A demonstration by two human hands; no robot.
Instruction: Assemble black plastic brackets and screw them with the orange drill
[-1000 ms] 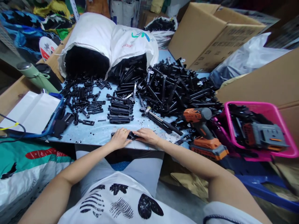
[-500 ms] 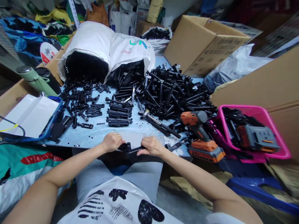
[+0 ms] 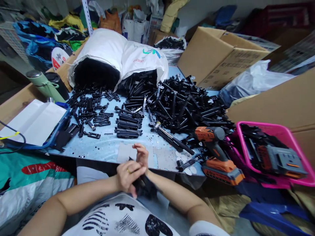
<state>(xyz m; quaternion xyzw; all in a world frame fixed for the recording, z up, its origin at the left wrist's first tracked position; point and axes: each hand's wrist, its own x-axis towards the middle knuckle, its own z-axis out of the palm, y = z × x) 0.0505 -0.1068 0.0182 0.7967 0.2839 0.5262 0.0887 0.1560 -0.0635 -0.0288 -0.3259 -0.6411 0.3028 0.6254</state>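
Moved: both hands + part are off the bench point(image 3: 105, 147) now, pulled back over the lap; 0.5 s ago they pressed it flat at the near edge.
Left hand point(image 3: 129, 178): closed tight round the black part point(image 3: 145, 189), fingers wrapped, ring showing.
Right hand point(image 3: 142, 156): just behind the left, touching it; fingers half curled, pointing up by the part's upper end; can't tell if it really grips.
Part pos.: below the near edge, approx. mid-width, between hands and torso; most of it hangs under the left hand's fingers, partly hidden.
Why held so: prob. lifted clear so both hands can turn it w/o hitting clutter.
Bench layout: neat stack of parts point(image 3: 128, 124) mid-bench; loose pile point(image 3: 182, 105) toward the far right, spilling from white sacks point(image 3: 118, 55) at the far edge; cordless drill point(image 3: 216, 150) at the near right corner, pink basket point(image 3: 242, 144) just past the right edge, prob. kept w/in right-hand reach.
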